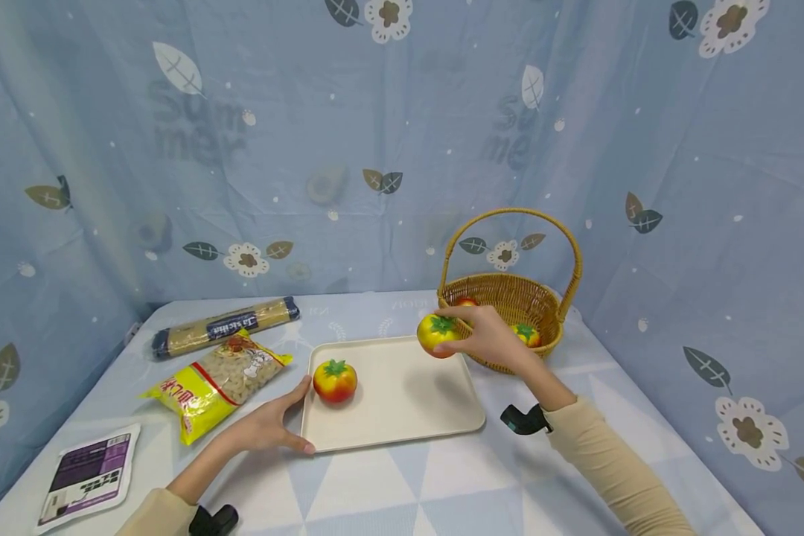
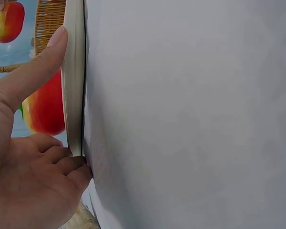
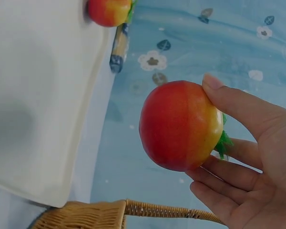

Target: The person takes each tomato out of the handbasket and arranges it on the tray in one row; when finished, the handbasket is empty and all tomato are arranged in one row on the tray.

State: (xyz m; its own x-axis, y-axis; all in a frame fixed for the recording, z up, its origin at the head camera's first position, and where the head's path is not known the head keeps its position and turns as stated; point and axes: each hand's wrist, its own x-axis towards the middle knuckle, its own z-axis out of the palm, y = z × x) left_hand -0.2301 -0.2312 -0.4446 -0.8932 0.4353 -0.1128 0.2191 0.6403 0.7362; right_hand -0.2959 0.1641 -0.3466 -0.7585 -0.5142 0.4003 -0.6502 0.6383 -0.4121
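My right hand (image 1: 485, 335) pinches a red-and-yellow tomato (image 1: 438, 335) with a green leafy top, holding it above the right part of a cream tray (image 1: 402, 409). In the right wrist view, thumb and fingers sit around this tomato (image 3: 176, 126). A second tomato (image 1: 335, 381) rests near the tray's left end. At the tray's near left corner, my left hand (image 1: 261, 428) holds the edge. The left wrist view shows the thumb (image 2: 52, 50) along the rim and the other fingers curled against the tray's side (image 2: 74, 95).
Behind the tray's right side stands a wicker basket (image 1: 496, 286) with a tall handle and more tomatoes (image 1: 526, 335) inside. To the left lie a pack of spaghetti (image 1: 224, 327), a yellow snack bag (image 1: 221, 383) and a white-and-purple packet (image 1: 90, 476). A patterned curtain (image 1: 348, 186) surrounds the table.
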